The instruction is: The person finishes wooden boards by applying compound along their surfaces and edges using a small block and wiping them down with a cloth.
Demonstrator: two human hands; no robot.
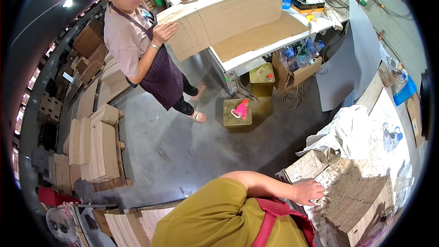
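resting on the desk (305, 167) edge at 5 o'clock, 1 hand (309, 191), which side i cannot tell, lies fingers curled, gripping nothing clearly. the stack of cut wooden sheets (361, 203) sits just right of it. judging by this, picking a sheet comes next, needing a short reach rightward.

Workshop: stacked cardboard sheets (93, 151) on concrete floor (183, 151), worktable (274, 45), oil cans (238, 112).

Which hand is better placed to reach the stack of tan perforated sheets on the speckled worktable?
Probably the right hand: it rests on the speckled worktable beside the stack of tan perforated sheets; left hand unseen.
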